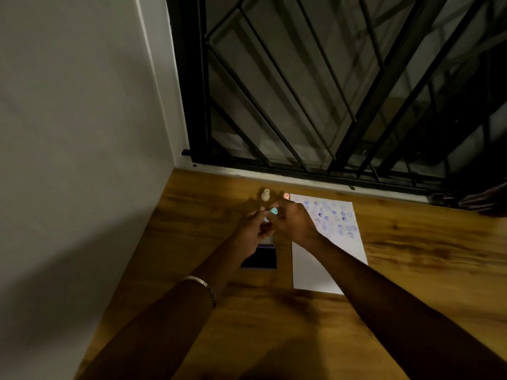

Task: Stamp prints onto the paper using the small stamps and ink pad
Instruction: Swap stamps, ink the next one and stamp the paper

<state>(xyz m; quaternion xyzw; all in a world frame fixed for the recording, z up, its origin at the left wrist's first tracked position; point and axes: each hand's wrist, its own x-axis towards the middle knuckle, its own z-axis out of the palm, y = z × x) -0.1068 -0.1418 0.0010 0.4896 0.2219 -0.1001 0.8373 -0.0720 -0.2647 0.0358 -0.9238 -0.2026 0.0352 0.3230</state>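
Both hands meet just above the far end of the dark rectangular ink pad (259,256). The right hand (292,224) pinches a small pale-blue stamp (273,211) at its fingertips. The left hand (251,230) is curled with fingertips against the same stamp; whether it grips it or only steadies it, I cannot tell.

The white paper sheet (326,250) lies directly right of the right hand, its far half crowded with bluish prints and its near half bare. A small pale wooden stamp (265,194) stands just beyond the left hand, a pinkish one (286,196) beyond the right.

Risks, as judged: dim light and hand shadow could hide the stamp face, giving an overlapping or faint print. Inked fingertips could smudge the sheet.
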